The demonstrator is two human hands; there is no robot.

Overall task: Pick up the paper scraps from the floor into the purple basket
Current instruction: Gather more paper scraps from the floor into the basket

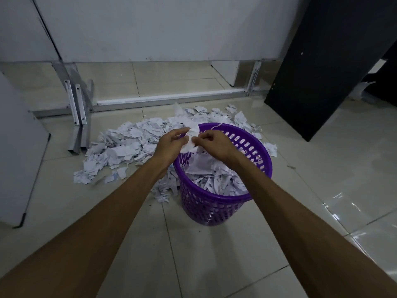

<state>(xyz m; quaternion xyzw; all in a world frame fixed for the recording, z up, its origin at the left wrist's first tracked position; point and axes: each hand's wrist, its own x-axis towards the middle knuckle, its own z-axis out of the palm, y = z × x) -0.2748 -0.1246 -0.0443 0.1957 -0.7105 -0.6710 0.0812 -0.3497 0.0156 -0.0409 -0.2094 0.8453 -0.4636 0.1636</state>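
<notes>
status, by my estimate: roughly partway; the round purple plastic basket with slotted lattice walls [223, 203] stands upright on the floor and holds a good layer of torn white paper scraps [214, 177], though its upper wall is bare; the bigger share of the job is left, since the broad heap of white paper scraps on the floor [129, 143] spreads to the basket's left and behind it, with more bits just beside its far right rim and a small drift touching its base on the left; my left hand [169, 145] and right hand [214, 144] meet above the far-left part of the rim; both sets of fingers are curled in and narrow, pinching between them one crumpled white scrap of paper [190, 138]; it hangs over the basket's mouth, so i judge this to be the release step, not yet done; whether more bits sit inside my palms i cannot tell; materials: the scraps are thin, matte, ragged-edged, faintly printed, creased, irregular in shape, likely light and prone to flutter or cling; one thin strip drapes over the far rim; the basket looks rigid and glossy, tapering toward its base; the floor of pale glossy square tiles [214, 265] shows reflections and dark grout lines; a grey metal frame rail [167, 98] lies along the floor behind the heap; a flat black board [322, 61] leans at right.
</notes>
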